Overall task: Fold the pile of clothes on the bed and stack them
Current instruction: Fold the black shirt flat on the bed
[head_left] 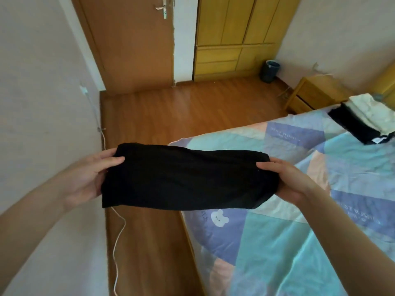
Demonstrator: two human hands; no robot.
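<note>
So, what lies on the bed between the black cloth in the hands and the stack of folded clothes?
Only bare patchwork bedsheet, seen in the head view. Nothing rests between the held black cloth and the black and cream folded stack.

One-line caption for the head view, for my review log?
Both hands, left hand and right hand, hold a folded black garment beside the bed.

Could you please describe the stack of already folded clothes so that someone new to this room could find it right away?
Start at the bed with the patchwork cover and look to its far right corner, near the wooden nightstand. The stack of folded clothes lies there: black pieces beside cream ones. Unlike the black garment held up between both hands, it rests on the cover, untouched.
</note>
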